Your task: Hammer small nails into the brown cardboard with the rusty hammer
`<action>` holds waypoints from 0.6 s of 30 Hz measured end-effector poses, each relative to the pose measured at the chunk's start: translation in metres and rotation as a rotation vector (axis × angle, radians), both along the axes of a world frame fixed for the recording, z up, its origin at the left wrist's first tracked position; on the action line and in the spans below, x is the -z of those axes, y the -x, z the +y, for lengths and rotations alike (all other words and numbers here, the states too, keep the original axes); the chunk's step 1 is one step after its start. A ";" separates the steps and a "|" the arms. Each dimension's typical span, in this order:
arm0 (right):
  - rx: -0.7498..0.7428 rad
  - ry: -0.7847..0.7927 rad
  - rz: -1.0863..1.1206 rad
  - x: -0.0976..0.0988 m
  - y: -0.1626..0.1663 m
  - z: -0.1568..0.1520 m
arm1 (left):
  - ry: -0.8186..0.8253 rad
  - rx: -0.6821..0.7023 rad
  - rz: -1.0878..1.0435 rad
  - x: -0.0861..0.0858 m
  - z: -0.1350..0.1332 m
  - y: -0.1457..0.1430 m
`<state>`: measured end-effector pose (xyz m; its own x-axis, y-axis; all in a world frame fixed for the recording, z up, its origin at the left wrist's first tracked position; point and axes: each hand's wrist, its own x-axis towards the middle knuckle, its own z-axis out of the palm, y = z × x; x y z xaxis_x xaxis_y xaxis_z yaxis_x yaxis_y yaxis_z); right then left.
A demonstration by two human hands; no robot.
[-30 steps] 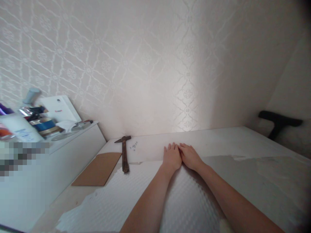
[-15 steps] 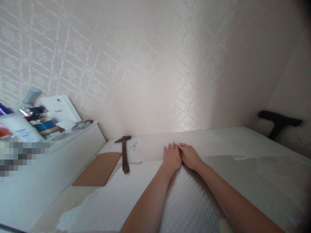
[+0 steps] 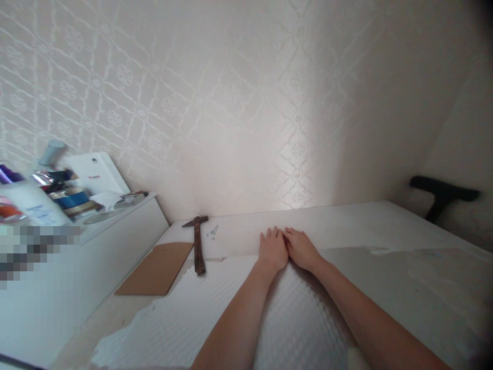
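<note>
My left hand (image 3: 273,249) lies palm down on the white tabletop (image 3: 239,234), its fingers stretched out toward the wall. Right against it rests my right hand (image 3: 302,249), also flat with the fingers extended. Neither hand holds anything that I can see; what lies under the palms is hidden. Beneath my forearms spreads a white quilted sheet (image 3: 300,318). To the left of my hands is a hammer (image 3: 198,246) with a worn wooden handle, its head toward the wall. Several small metal pieces (image 3: 212,232), too small to name, are scattered beside the hammer's head.
A brown board (image 3: 156,270) lies left of the hammer. Along the left a higher white cabinet (image 3: 115,241) carries bottles, jars, tape and a white box (image 3: 98,174). Patterned wallpaper (image 3: 231,128) covers the wall behind. At the right stands a black T-shaped object (image 3: 442,191).
</note>
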<state>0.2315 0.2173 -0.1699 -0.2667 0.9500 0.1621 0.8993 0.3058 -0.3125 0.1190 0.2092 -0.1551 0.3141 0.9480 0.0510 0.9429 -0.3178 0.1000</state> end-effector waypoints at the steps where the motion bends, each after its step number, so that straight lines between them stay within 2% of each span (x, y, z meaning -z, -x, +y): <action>1: -0.002 0.004 -0.005 0.000 0.000 0.000 | 0.001 0.000 0.003 0.000 0.000 0.000; 18: 0.006 -0.003 0.007 0.002 0.000 0.001 | 0.037 -0.007 -0.012 -0.006 -0.003 -0.001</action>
<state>0.2318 0.2186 -0.1723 -0.2602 0.9510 0.1673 0.8989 0.3018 -0.3178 0.1197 0.2063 -0.1487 0.3066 0.9517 0.0193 0.9439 -0.3065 0.1227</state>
